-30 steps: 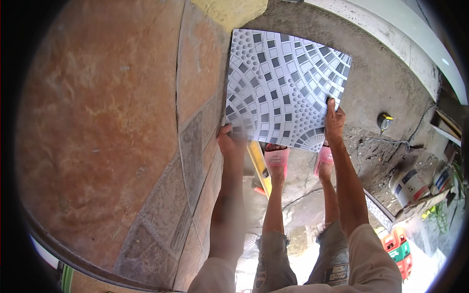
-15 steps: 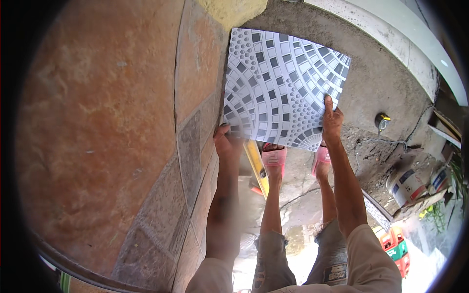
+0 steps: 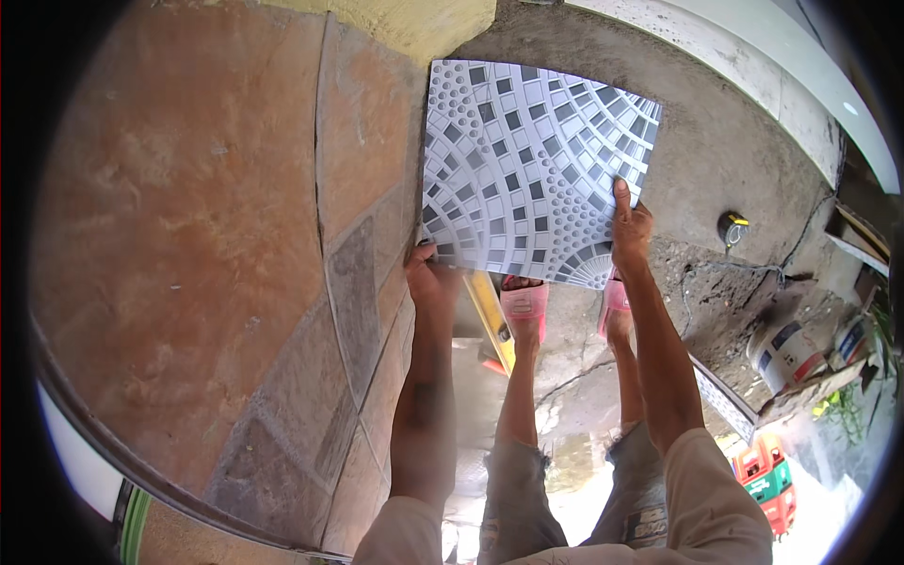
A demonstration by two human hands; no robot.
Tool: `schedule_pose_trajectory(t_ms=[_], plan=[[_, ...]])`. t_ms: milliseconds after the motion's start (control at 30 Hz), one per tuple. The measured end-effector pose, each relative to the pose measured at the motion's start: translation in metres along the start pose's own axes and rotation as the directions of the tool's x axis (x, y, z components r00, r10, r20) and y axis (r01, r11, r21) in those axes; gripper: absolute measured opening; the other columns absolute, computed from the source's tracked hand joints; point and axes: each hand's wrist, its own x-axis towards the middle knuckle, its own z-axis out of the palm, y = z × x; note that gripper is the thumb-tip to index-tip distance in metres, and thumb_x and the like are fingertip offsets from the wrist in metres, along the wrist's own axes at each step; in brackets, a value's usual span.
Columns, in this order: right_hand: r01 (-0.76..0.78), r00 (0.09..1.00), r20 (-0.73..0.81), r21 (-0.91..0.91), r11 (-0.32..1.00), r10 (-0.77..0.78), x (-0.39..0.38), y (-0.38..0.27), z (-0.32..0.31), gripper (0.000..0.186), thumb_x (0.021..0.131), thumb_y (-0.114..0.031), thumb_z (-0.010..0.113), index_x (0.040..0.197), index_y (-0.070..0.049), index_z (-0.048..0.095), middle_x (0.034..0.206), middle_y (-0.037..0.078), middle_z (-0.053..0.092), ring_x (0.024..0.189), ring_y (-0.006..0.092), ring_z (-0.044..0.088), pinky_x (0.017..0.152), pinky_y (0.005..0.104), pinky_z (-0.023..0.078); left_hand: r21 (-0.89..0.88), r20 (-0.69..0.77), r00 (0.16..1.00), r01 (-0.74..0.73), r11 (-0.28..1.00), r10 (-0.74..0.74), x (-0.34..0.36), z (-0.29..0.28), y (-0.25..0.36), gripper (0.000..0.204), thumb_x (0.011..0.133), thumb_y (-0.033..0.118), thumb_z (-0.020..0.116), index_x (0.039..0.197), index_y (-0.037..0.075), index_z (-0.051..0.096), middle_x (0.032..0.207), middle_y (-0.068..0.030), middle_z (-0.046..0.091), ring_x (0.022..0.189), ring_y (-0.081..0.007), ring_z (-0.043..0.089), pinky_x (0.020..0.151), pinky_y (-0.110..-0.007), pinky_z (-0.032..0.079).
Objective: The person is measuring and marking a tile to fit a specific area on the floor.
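Note:
A square floor tile (image 3: 527, 169) with a grey and white mosaic pattern is held out in front of me, above the concrete. My left hand (image 3: 433, 278) grips its near left corner, thumb on the face and fingers hidden underneath. On the right edge, my right hand (image 3: 631, 231) clasps the tile with the thumb lying on top; its other fingers are mostly out of sight below. The tile's left edge is close beside the stone-clad wall; whether they touch I cannot tell.
The wall (image 3: 188, 235) of orange-brown stone runs along my left. A yellow spirit level (image 3: 492, 318) lies by my pink slippers (image 3: 524, 303). To the right are a tape measure (image 3: 733, 228), a white bucket (image 3: 784, 356), another patterned tile (image 3: 723, 400) and red and green crates (image 3: 767, 480).
The tile and both hands appear slightly farther left in the view, along with the surroundings, as the view shifts. Both hands keep their hold on the tile.

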Motion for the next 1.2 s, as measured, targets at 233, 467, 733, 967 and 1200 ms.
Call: schedule_pose_trajectory(t_ms=[233,467,733,967,1200], plan=[[-0.012,0.996,0.089,-0.056,0.998,0.017,-0.015,-0.243,-0.269,0.056,0.092,-0.047,0.066,0.114,0.004,0.066,0.101,0.01,0.068,0.09,0.0168,0.059,0.082,0.0315,0.047,-0.033,-0.068,0.997,-0.045,0.998,0.043,-0.26,0.275,-0.144,0.061,0.075,0.014,0.056,0.135,0.005,0.05,0.139,-0.0125,0.053,0.131,-0.0344,0.047,0.107,-0.058,0.036],[-0.125,0.984,0.129,0.008,0.992,0.123,-0.113,-0.664,-0.693,0.058,0.092,-0.045,0.066,0.122,0.004,0.061,0.109,0.01,0.066,0.096,0.0171,0.058,0.086,0.0334,0.046,0.362,-0.06,0.997,0.07,0.929,-0.052,-0.679,0.617,-0.264,0.042,0.086,0.043,0.065,0.105,0.006,0.066,0.113,-0.0081,0.068,0.103,-0.025,0.063,0.092,-0.042,0.049],[0.009,0.972,0.233,-0.002,1.0,-0.008,-0.197,-1.207,-1.161,0.045,0.094,-0.038,0.066,0.115,0.002,0.065,0.1,0.005,0.069,0.087,0.0121,0.06,0.078,0.029,0.049,0.925,0.14,0.97,-0.056,0.376,-0.2,-1.139,1.211,-0.421,0.082,0.095,0.067,0.039,0.14,-0.001,0.046,0.131,-0.0081,0.058,0.115,-0.0168,0.056,0.098,-0.031,0.042],[0.013,0.991,0.126,0.265,0.964,-0.048,-0.17,-1.7,-1.344,0.042,0.094,-0.042,0.065,0.107,-0.002,0.069,0.08,-0.004,0.063,0.069,0.0034,0.05,0.059,0.0223,0.041,0.903,0.237,0.959,-0.157,0.401,-0.158,-1.352,1.688,-0.49,0.068,0.103,0.055,0.03,0.133,-0.002,0.051,0.124,-0.0109,0.061,0.108,-0.0199,0.062,0.094,-0.035,0.048],[-0.065,0.985,-0.123,0.373,0.926,0.119,-0.142,-2.116,-1.419,0.047,0.094,-0.051,0.062,0.099,-0.005,0.068,0.071,-0.008,0.054,0.061,0.0016,0.041,0.052,0.0215,0.031,0.928,0.248,0.943,-0.166,0.333,-0.222,-1.487,2.14,-0.477,0.061,0.104,0.049,0.03,0.135,0.0,0.051,0.131,-0.0116,0.057,0.117,-0.0209,0.057,0.101,-0.034,0.044]])
